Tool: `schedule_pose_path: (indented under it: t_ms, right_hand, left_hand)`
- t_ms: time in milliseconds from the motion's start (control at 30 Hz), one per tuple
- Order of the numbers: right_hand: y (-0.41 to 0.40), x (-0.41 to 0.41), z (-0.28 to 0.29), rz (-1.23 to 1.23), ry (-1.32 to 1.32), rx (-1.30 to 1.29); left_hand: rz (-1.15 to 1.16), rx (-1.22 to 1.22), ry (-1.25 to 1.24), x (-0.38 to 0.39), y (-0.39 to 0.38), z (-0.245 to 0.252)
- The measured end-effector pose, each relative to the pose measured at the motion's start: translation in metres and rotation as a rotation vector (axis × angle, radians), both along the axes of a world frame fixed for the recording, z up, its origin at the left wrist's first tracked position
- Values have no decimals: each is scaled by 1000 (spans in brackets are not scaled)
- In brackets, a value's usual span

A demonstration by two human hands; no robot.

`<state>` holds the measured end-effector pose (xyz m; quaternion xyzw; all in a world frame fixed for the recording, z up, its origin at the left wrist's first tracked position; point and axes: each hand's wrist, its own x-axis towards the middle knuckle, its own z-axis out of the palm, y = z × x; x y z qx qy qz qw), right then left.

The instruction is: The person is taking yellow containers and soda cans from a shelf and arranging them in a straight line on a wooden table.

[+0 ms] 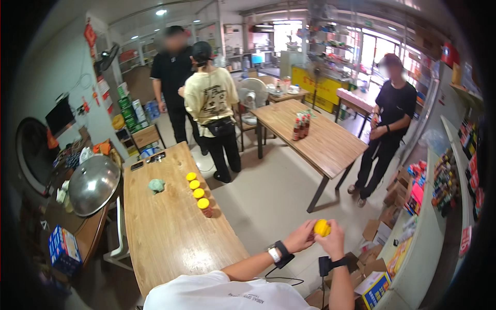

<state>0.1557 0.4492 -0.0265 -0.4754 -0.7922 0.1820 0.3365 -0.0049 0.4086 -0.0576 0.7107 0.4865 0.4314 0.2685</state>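
Observation:
Both of my hands are raised over the floor, off the right side of the near wooden table (166,221). Between them is a round yellow-lidded jar (322,228); its body is mostly hidden by fingers. My left hand (303,237) grips it from the left, and my right hand (332,239) closes on it from the right. Several jars with matching yellow lids (198,193) stand in a row along the table's right edge. A crumpled green cloth (156,186) lies to their left, apart from them.
Phones (156,157) lie at the table's far end. Across the aisle, a second wooden table (310,131) holds red-labelled bottles (301,128). Two people (211,97) stand beyond the near table; another person (393,108) stands at right. Cardboard boxes (378,224) and stocked shelves line the right.

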Motion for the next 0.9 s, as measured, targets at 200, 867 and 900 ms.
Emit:
schedule_pose_path:
  t_ms: [200,867,900]
  right_hand:
    - [-17,-88,-29,354,32,-196]
    - [-77,-285,-126,894,-232,-582]
    - [-73,-289,-139,922,-258,-547]
  left_hand:
    - [147,-269,-335,-83,-63,-52]
    - [609,-432,-458,-249,-190,-141]
    - [594,-439,-483,-254,-191,-138]
